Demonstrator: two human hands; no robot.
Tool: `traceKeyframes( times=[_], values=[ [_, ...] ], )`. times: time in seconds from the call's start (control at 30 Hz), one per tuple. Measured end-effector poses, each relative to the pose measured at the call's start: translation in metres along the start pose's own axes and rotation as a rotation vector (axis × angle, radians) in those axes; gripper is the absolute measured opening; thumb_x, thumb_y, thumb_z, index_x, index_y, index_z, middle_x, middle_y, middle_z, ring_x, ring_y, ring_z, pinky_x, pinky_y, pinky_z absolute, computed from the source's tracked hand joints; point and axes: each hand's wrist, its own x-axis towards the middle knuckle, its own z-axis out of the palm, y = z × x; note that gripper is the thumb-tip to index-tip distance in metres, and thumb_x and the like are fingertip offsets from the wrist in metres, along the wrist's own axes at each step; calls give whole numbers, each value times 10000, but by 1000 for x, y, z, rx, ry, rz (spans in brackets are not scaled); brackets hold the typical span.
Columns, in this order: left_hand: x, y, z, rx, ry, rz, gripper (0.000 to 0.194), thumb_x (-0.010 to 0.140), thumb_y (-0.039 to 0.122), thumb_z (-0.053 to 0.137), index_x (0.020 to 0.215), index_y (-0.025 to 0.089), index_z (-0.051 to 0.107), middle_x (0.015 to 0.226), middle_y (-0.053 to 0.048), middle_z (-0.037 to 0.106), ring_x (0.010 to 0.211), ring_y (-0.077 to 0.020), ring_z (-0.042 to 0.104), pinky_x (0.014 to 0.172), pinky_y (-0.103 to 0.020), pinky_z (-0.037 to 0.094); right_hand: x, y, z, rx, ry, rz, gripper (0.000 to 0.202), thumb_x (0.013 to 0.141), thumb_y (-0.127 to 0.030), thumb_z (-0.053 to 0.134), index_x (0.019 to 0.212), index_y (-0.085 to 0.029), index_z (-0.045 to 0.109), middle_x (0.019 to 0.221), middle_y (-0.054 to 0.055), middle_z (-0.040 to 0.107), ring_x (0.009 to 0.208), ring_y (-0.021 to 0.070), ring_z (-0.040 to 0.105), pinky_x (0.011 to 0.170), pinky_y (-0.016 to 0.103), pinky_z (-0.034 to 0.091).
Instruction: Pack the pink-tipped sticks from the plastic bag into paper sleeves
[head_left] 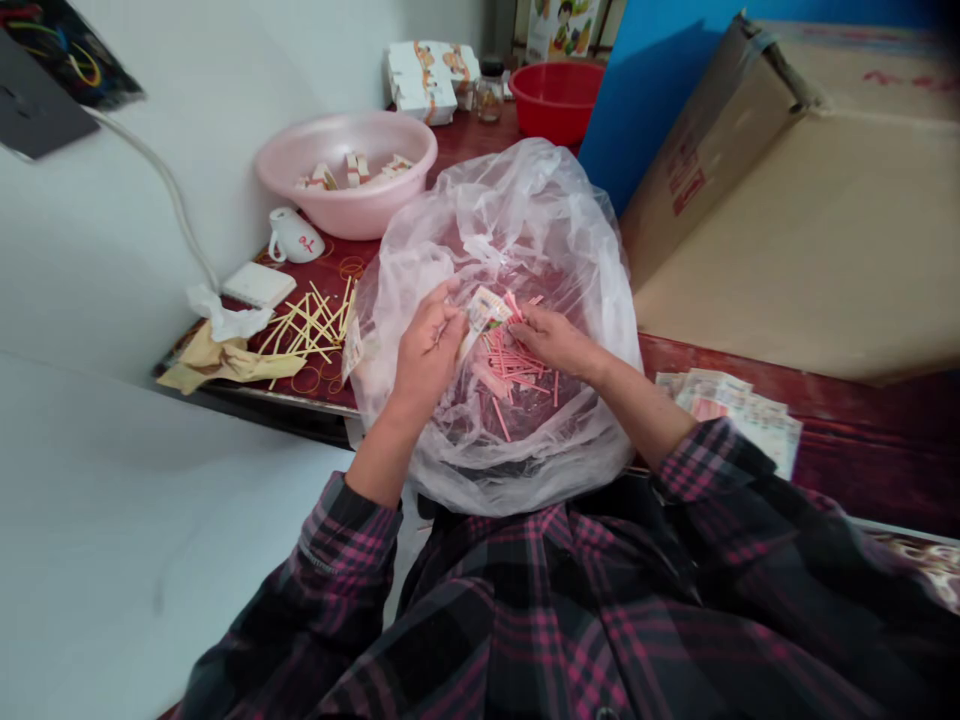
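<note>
Over a clear plastic bag [480, 480] lying open, my left hand [429, 345] is closed on the edge of a small printed paper packet [486, 305]. My right hand [559, 340] is closed at the packet's other side, its fingertips pinching some thin pink sticks [512, 303]. The two hands are close together, with the packet between them. Below them, a loose heap of pink sticks [517, 368] lies in the bag, pointing in many directions. My right fingers partly hide the ends of the held sticks.
Left of the bag lie yellow sticks [311, 325], rubber bands [307, 380] and a tipped white mug [296, 237]. Behind are a pink basin [345, 215] holding small bundles, a glass jar [490, 98] and a red basin [555, 115]. Flat printed packets [750, 415] and a large cardboard box [810, 230] are right.
</note>
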Motion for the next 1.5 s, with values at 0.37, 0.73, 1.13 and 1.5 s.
traceKeyframes(
  times=[0.37,0.73,1.13,1.5],
  values=[
    [13,-5,65,-173,-119,-246,180,990,196,639,844,246,731,1277,-49,821,1307,-251,721,1196,-424,508,-4,14,36,227,133,-32,108,880,-329,641,953,-272,696,1033,71,812,1057,301,734,1087,535,575],
    [-1,-1,46,-335,188,-421,110,955,275,704,868,217,739,811,15,682,800,-149,608,795,-252,519,-22,3,19,315,227,112,284,938,-528,687,899,-247,676,947,40,764,936,241,685,988,425,576],
    [-10,4,42,-497,185,-408,114,806,282,823,834,215,736,868,2,742,839,-161,648,831,-289,547,-25,-6,11,436,269,-49,433,1000,-638,627,1148,-246,736,1282,90,786,1254,281,710,1210,468,493],
    [-16,0,41,-518,167,-426,152,777,240,858,796,213,710,980,-12,753,938,-165,682,937,-317,559,-41,7,17,309,332,-8,371,1016,-630,607,1033,-280,730,1093,78,791,1099,283,723,1158,566,538]
  ],
)
